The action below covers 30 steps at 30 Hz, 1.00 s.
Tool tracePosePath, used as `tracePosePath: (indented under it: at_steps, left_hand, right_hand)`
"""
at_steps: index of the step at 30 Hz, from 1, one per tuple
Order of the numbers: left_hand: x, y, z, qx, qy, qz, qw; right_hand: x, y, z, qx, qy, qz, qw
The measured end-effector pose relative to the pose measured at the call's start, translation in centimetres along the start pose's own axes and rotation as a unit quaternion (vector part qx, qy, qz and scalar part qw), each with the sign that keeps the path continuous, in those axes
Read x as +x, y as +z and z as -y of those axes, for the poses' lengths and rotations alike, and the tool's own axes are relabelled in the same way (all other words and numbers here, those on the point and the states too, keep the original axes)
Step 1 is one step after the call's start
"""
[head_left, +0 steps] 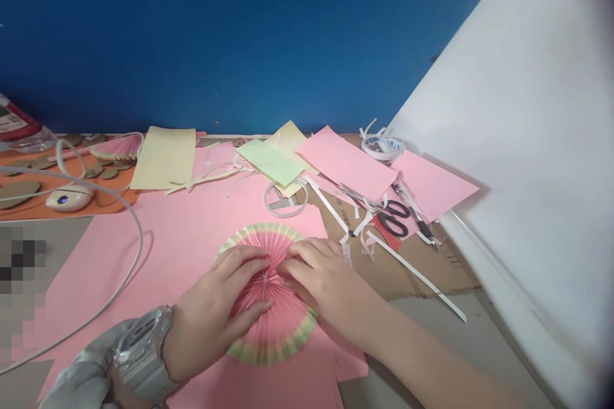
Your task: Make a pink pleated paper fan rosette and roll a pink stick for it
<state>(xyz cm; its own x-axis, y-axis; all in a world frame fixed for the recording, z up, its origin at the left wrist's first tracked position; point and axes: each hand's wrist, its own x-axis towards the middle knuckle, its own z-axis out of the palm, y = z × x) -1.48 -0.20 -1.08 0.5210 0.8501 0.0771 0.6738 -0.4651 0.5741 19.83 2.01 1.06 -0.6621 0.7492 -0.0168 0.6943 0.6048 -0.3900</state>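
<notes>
A round pleated paper rosette (265, 332), pink with a green and yellow rim, lies spread in a full circle on pink paper. On its left half rests my left hand (218, 307), with the fingers stretched out and the thumb apart, the tips near the centre. My right hand (326, 278) covers the right side of the rosette. Its fingers are bent and pressed together on the pleats close to the centre; its thumb is mostly hidden. A grey watch (144, 348) sits on my left wrist.
Behind lie a tape ring (286, 214), black-handled scissors (396, 218), a pen (417, 217), a tape roll (382, 148), white strips (417, 275) and pink, green and yellow sheets. A white cable (139, 249) loops at left, near a folded pink fan (115, 148) and cardboard discs.
</notes>
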Motion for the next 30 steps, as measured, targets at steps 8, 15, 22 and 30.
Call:
tracePosePath:
  at_steps: [8, 15, 22, 30]
  left_hand:
    - [0.18, 0.71, -0.22, -0.002, 0.02, -0.017, 1.0]
    - [0.02, 0.78, -0.14, 0.028, 0.044, -0.03, 0.998]
    - [0.05, 0.38, 0.0, 0.063, 0.05, -0.044, 0.996]
    - [0.45, -0.08, -0.4, 0.06, 0.069, -0.016, 0.996]
  right_hand:
    - [0.33, 0.1, 0.27, -0.008, -0.027, 0.019, 0.999]
    - [0.15, 0.06, 0.08, -0.005, -0.034, 0.037, 0.999]
    - [0.08, -0.08, 0.1, -0.018, -0.04, 0.04, 0.998]
    - [-0.05, -0.35, 0.09, -0.014, -0.039, 0.046, 0.998]
